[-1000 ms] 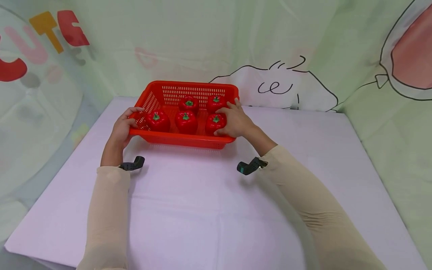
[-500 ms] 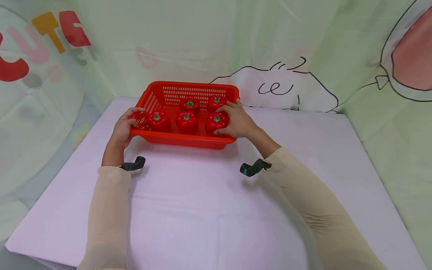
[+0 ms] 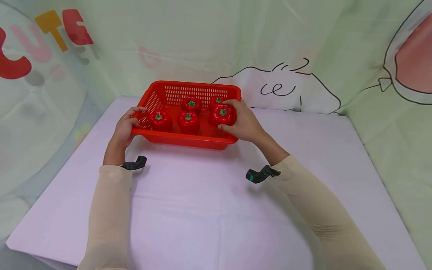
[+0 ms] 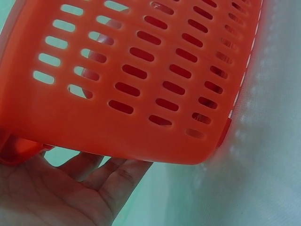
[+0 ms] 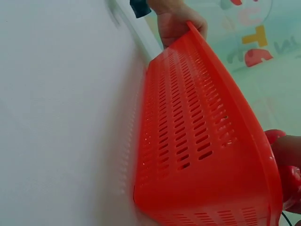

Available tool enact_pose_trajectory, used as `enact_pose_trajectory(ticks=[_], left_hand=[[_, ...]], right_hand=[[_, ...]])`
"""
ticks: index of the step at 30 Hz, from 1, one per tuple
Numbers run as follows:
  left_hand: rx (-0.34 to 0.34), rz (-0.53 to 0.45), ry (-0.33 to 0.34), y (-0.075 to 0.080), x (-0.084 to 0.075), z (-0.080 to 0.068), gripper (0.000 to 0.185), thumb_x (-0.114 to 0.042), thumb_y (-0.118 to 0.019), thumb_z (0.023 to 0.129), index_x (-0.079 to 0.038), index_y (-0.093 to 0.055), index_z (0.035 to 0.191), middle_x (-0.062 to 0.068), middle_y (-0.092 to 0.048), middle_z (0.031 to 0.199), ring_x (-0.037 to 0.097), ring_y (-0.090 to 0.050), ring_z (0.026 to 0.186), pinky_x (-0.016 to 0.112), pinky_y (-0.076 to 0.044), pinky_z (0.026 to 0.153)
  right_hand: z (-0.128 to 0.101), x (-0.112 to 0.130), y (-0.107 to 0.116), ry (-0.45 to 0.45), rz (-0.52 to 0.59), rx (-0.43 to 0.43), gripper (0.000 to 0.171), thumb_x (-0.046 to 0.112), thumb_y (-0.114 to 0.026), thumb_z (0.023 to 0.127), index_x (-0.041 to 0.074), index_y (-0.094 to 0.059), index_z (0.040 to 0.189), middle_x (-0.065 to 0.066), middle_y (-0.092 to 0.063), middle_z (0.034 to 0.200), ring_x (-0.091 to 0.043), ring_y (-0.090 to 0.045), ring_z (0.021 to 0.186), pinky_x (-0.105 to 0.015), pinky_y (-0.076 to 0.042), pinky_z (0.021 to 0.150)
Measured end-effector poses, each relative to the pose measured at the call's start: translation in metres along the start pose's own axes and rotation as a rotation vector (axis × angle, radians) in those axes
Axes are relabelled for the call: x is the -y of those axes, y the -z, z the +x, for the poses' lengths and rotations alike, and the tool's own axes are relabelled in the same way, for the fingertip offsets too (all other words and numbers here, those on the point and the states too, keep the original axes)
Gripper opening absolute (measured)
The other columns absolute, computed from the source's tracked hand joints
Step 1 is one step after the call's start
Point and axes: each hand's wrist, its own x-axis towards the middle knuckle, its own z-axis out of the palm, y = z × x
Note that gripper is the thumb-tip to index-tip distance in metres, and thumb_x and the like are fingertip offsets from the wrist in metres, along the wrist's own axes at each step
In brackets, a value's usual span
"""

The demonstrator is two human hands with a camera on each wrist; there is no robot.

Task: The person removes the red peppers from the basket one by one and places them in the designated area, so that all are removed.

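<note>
A red plastic basket (image 3: 183, 139) with slotted walls stands at the far part of the table. My left hand (image 3: 124, 128) grips its left end by the rim; in the left wrist view the fingers (image 4: 123, 181) curl around under the rim. Over the basket's right side, my right hand (image 3: 247, 122) holds a glossy red bell pepper (image 3: 222, 114) between thumb and fingers. Inside lie a front-left bell pepper (image 3: 160, 121), a middle one (image 3: 189, 123), a back one (image 3: 191, 104) and a back-right one (image 3: 216, 100), partly hidden behind the held pepper.
A white cloth covers the table (image 3: 189, 210). Behind it hangs a pale green printed backdrop (image 3: 189, 41), close to the basket's far rim. Each wrist carries a black camera, such as the right wrist camera (image 3: 260, 174).
My right hand has raised the front-right bell pepper from the basket floor and shifted it slightly right and back. The left hand keeps its grip on the basket, which stays in place.
</note>
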Motion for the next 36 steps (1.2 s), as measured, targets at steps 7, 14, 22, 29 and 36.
enact_pose_trajectory(ticks=[7,14,22,29,36], left_hand=[[0.002,-0.006,-0.001,0.0,-0.001,-0.001,0.053,0.001,-0.039,0.09,-0.02,-0.051,0.137,0.003,-0.029,0.158,0.024,-0.033,0.139,0.031,-0.052,0.097],[0.002,-0.008,-0.003,0.0,-0.001,-0.001,0.051,0.0,-0.04,0.09,-0.022,-0.053,0.134,0.002,-0.028,0.159,0.024,-0.032,0.139,0.031,-0.05,0.098],[-0.01,-0.011,-0.008,0.0,0.001,0.001,0.051,0.001,-0.04,0.089,-0.022,-0.054,0.132,0.002,-0.03,0.158,0.023,-0.033,0.138,0.031,-0.052,0.095],[-0.009,-0.013,-0.005,0.0,0.001,0.0,0.051,0.001,-0.04,0.09,-0.022,-0.053,0.134,0.002,-0.029,0.158,0.023,-0.032,0.139,0.035,-0.049,0.1],[-0.007,-0.013,-0.012,-0.001,0.001,0.0,0.051,0.0,-0.041,0.09,-0.023,-0.054,0.133,0.002,-0.028,0.159,0.023,-0.031,0.14,0.031,-0.05,0.098]], right_hand=[[-0.006,-0.007,0.004,0.077,0.081,-0.139,0.088,0.013,-0.084,0.07,0.01,-0.036,0.143,-0.012,-0.044,0.145,-0.029,-0.044,0.134,-0.051,-0.055,0.094],[-0.009,-0.011,0.006,0.157,0.165,-0.298,0.087,0.01,-0.084,0.068,0.01,-0.038,0.142,-0.01,-0.044,0.142,-0.021,-0.042,0.133,-0.045,-0.053,0.099],[-0.006,-0.017,0.012,0.173,0.217,-0.454,0.083,0.011,-0.084,0.068,0.009,-0.039,0.139,-0.007,-0.044,0.138,-0.013,-0.044,0.129,-0.039,-0.053,0.1],[-0.002,-0.027,0.016,0.11,0.264,-0.552,0.079,0.021,-0.084,0.074,0.013,-0.041,0.14,-0.003,-0.046,0.141,-0.01,-0.046,0.128,-0.035,-0.053,0.099],[0.004,-0.052,0.016,0.024,0.257,-0.607,0.079,0.035,-0.081,0.077,0.02,-0.041,0.144,0.0,-0.046,0.144,-0.012,-0.049,0.126,-0.033,-0.053,0.098]])
